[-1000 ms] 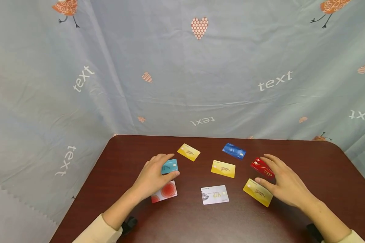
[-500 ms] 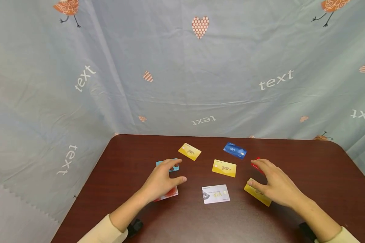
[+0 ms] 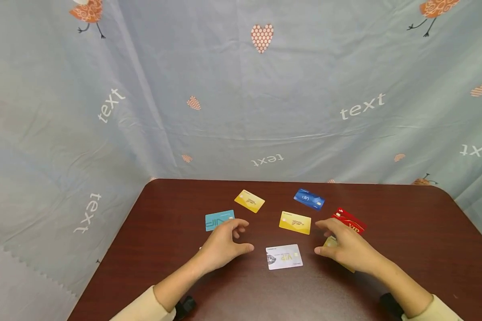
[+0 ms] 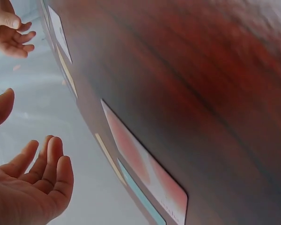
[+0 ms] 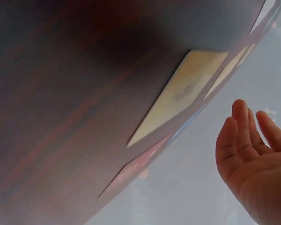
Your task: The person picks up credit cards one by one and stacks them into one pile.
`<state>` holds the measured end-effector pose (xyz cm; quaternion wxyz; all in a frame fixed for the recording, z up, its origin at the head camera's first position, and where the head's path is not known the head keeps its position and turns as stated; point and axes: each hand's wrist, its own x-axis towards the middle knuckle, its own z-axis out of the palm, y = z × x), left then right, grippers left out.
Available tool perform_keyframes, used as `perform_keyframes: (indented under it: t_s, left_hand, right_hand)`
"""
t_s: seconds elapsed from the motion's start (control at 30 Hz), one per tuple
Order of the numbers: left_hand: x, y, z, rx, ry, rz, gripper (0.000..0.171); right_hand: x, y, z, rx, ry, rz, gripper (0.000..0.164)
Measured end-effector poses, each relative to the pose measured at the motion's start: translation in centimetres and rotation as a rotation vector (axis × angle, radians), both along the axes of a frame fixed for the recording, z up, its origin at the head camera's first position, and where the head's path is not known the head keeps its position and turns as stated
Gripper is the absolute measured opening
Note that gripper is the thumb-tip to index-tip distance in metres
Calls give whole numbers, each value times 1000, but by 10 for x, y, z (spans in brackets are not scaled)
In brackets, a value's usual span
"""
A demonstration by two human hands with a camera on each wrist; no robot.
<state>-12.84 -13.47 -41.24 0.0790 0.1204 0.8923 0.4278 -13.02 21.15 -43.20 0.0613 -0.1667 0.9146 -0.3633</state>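
In the head view, your two hands, the left hand (image 3: 222, 247) and the right hand (image 3: 343, 247), face each other over the worktop (image 3: 164, 200), thumbs apart from loosely bent fingers, neither holding anything. The white card (image 3: 284, 257) lies flat between them, its long axis running roughly left to right, one short edge toward each thumb; you can't call either hand clearly nearer. The teal card (image 3: 218, 219) lies just beyond your left hand, partly covered by it; the red card (image 3: 350, 220) is similarly placed beyond your right. In the left wrist view, your left fingers are clear of the red-and-white card (image 4: 147, 164), which lies flat on the worktop. In the right wrist view, your right fingers hang apart from the near yellow card (image 5: 178, 96), also flat.
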Motion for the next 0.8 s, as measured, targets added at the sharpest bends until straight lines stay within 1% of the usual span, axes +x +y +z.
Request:
perform_keyframes:
  t_s: [0.1, 0.37, 0.53, 0.7, 0.8]
  left_hand:
    - [1, 4, -1, 8, -16, -9, 54]
    - [1, 11, -3, 63, -103, -16, 58]
    - [2, 16, -5, 73, -150, -24, 59]
    - [2, 19, -8, 92, -184, -33, 54]
    - [2, 22, -10, 116, -214, -31, 50]
  right_hand:
    - [-1, -6, -2, -19, -29, 13, 63]
    - [-3, -19, -6, -65, -68, 93, 57]
    - [-5, -28, -7, -70, -114, 79, 54]
    - [-8, -35, -9, -104, -208, 61, 52]
    - [-10, -38, -9, -131, -245, 66, 50]
